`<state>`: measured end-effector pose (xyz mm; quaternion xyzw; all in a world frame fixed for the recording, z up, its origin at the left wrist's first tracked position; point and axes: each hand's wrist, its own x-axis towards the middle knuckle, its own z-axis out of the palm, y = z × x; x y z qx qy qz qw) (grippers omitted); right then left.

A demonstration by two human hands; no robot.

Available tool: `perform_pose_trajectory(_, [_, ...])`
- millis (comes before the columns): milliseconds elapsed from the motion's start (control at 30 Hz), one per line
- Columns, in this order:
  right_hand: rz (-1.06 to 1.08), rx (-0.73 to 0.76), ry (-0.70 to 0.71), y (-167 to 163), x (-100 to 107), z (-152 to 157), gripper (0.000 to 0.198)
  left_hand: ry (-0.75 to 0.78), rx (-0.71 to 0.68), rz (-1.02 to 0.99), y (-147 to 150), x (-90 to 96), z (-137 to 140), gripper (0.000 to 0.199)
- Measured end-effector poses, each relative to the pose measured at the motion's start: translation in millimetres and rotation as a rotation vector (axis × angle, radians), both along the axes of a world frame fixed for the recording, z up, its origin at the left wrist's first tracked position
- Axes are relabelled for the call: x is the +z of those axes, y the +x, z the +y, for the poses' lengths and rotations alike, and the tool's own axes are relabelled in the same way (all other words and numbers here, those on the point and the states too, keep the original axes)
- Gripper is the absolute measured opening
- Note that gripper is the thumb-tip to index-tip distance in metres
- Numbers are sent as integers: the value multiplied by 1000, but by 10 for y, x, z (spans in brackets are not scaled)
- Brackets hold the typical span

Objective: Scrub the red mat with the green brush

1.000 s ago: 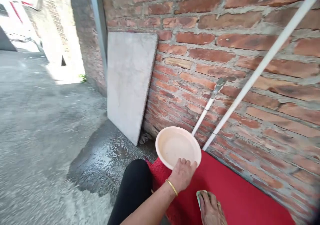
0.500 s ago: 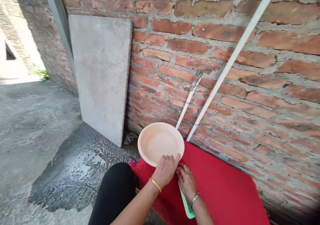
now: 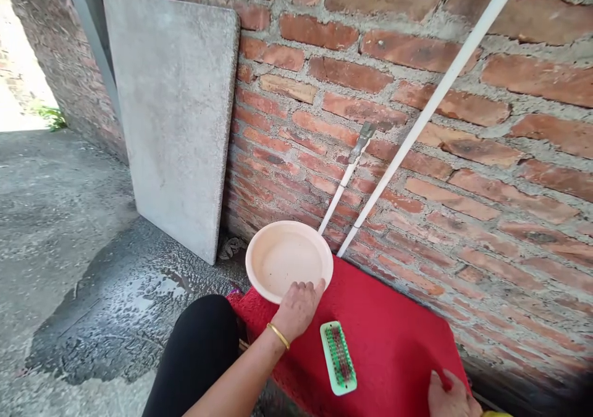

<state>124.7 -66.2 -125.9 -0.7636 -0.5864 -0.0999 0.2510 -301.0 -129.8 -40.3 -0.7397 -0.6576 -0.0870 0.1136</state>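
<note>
My left hand, with a gold bangle at the wrist, grips the near right rim of a pale pink plastic basin. Its thumb lies along the rim while the other fingers curl over the inside. A green scrubbing brush rests bristles up on the red cloth, with brownish bristles down its middle. My right hand is at the lower right over the cloth, partly cut off, with thumb and forefinger apart. Beside it, a bit of something yellow shows at the bottom edge.
A brick wall runs behind the red-covered surface, with two white pipes against it. A grey slab leans there on the left. Wet concrete floor lies beside my knee.
My right hand has let go of the brush and moved to the lower right, leaving the brush on the cloth. My left hand stays on the basin rim. The view has shifted slightly.
</note>
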Motion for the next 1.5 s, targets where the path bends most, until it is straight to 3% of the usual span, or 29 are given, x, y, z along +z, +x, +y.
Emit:
perform_pose_trajectory(33, [55,-47,76,-216,40,3,51,3,-1,7,-3,-4,-2,51])
perform_pose_trajectory(67, [94,22,93,-490,80,19,54,4,-1,14,-8,-9,-4,52])
perform_pose_trajectory(100, [120,168,70,-803,118,43,56,4,-3,23,-13,-16,-6,52])
perform_pose_trajectory(200, [146,422,30,-1772,216,81,44,11,-6,52,-27,-47,-11,55])
perform_pose_trajectory(233, [178,586,-24,-2051,246,65,40,19,-7,64,-31,-61,-13,56])
perform_pose_trajectory(300, [187,839,-119,-2477,300,-5,33,44,-4,83,-34,-86,-16,57])
perform_pose_trajectory(367, [163,987,-180,-2671,327,-64,29,70,-1,93,-33,-99,-19,56])
perform_pose_trajectory(467, [216,934,-157,-2466,282,-4,33,75,-4,96,-22,-83,-21,55])
perform_pose_trajectory(633, [291,280,73,-1202,147,227,61,65,-7,91,-5,-23,-17,54])
perform_pose_trajectory(733, [252,51,103,-498,142,134,60,50,5,80,0,-2,-13,53])
perform_pose_trajectory(800, [218,-41,117,-286,147,18,58,40,6,78,-1,3,-10,53])
perform_pose_trajectory(900, [201,15,152,-467,145,-118,61,37,-1,84,-9,-12,-9,53])
perform_pose_trajectory(1000, [225,276,137,-1103,140,-244,66,46,-9,98,-20,-53,-9,54])
perform_pose_trajectory(1067, [216,457,88,-1608,145,-373,58,56,-7,107,-25,-75,-8,53])
perform_pose_trajectory(1133, [88,646,8,-2045,161,-539,50,61,1,112,-23,-72,-8,53])
perform_pose_trajectory(1200, [-67,739,-52,-2322,176,-704,47,53,6,105,-11,-36,-18,52])
perform_pose_trajectory(1300, [-240,708,-110,-2364,140,-828,44,32,4,66,18,42,-35,47])
perform_pose_trajectory(1500, [-253,528,-129,-1864,-142,-613,64,23,19,-17,25,42,22,39])
